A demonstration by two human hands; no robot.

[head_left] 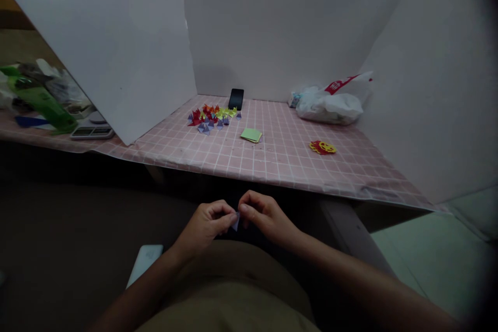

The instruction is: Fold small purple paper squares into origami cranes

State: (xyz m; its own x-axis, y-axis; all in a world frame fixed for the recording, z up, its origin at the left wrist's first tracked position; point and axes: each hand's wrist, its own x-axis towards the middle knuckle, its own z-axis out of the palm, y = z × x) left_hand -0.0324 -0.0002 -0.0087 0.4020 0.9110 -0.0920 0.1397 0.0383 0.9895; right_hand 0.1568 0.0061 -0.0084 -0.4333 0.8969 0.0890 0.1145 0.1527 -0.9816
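Below the table's front edge, over my lap, my left hand (pixel 208 223) and my right hand (pixel 262 216) meet with fingers pinched on a small purple folded paper piece (pixel 235 221). Both hands are closed on it, thumbs and forefingers touching. On the pink checked tablecloth (pixel 280 158) lies a cluster of small folded paper pieces (pixel 212 115) in red, purple, orange and yellow. Nearer the middle is a stack of green paper squares (pixel 251 135). A red and yellow paper item (pixel 322 147) lies to the right.
A black phone (pixel 236 98) lies at the back of the table. A white plastic bag (pixel 330 102) sits at the back right. White boards wall the table on three sides. Left of the board are a scale (pixel 92 131) and green clutter (pixel 39 101).
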